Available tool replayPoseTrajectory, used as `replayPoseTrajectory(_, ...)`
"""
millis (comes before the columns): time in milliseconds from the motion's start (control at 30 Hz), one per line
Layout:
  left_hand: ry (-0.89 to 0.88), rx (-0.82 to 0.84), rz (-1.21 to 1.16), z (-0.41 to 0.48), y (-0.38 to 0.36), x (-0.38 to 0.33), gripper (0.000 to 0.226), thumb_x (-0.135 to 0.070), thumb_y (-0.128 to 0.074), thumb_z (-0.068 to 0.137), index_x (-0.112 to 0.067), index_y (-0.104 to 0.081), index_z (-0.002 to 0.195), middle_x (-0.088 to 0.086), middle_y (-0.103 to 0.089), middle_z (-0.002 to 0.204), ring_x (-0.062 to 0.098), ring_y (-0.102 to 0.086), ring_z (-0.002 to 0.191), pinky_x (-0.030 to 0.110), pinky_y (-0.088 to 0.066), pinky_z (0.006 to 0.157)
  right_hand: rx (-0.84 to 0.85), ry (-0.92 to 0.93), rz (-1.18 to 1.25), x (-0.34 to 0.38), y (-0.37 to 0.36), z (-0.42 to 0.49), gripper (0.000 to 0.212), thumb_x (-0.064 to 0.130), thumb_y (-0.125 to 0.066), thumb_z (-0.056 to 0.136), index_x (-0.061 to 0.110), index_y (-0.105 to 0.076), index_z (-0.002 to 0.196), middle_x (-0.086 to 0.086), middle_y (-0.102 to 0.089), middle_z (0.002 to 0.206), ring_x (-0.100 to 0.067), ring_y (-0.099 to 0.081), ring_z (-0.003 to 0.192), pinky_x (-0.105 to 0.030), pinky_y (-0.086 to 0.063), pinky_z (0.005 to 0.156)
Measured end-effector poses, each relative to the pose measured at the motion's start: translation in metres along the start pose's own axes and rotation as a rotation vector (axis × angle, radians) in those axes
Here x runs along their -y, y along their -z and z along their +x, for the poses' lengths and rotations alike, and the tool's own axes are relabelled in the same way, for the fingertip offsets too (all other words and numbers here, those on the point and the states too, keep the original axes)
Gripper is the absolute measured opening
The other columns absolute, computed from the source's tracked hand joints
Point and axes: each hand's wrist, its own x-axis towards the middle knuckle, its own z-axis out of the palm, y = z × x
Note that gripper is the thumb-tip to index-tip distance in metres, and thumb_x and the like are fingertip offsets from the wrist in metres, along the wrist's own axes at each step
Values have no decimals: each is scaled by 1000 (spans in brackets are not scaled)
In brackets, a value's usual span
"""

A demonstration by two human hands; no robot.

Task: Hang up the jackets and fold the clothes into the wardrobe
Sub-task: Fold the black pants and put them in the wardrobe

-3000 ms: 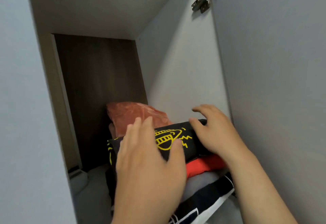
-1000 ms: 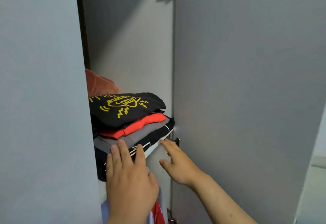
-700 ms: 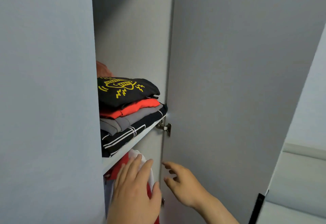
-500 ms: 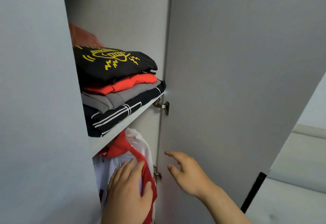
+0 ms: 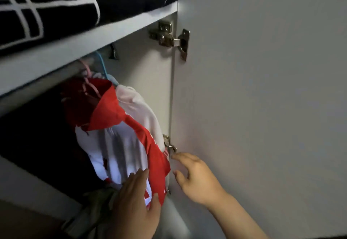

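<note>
A red and white jacket [image 5: 120,137] hangs on a hanger under the wardrobe shelf [image 5: 80,45]. My left hand [image 5: 137,205] lies with straight fingers against the jacket's lower front. My right hand [image 5: 197,178] hovers with relaxed fingers just right of the jacket, near the lower door hinge [image 5: 170,145], holding nothing. On the shelf above lies a folded black garment with white lines [image 5: 56,7], the bottom of the folded pile. An olive-grey garment [image 5: 90,212] hangs lower left, partly behind my left hand.
The open wardrobe door [image 5: 262,88] fills the right side, held by an upper hinge [image 5: 169,35]. A blue hanger hook [image 5: 102,65] and a pink one [image 5: 85,69] show under the shelf. The wardrobe interior to the left is dark.
My view has dropped from the folded pile on the shelf to the hanging space. Both hands came down from the pile; the left now touches the red and white jacket.
</note>
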Motion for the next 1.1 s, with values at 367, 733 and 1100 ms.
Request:
replayPoseTrajectory(367,150,-126,-199,4,-85,43,83,-62,-29,72,-24,-45,144,-24,-37,133,4,-40,131,19,-27,104,-334,150,141,-45,-90,27,31,20,-56,89,19,-70,117,8,-68,116,-9,-63,109,-17,-44,98)
replayPoseTrajectory(733,28,-325,-22,-97,-163,91,67,-51,-52,83,-22,-49,143,-7,-51,146,10,-43,138,31,-39,111,-431,284,167,-99,-181,-18,31,21,-58,88,20,-70,116,9,-68,111,-12,-62,103,-33,-50,94)
replayPoseTrajectory(1100,9,-459,132,-209,-133,14,78,-41,-65,90,-31,-25,155,-12,-32,158,8,-20,148,23,-19,116,-295,444,96,-78,-119,-154,42,20,-54,96,21,-55,138,4,-54,139,-11,-47,130,-14,-30,102)
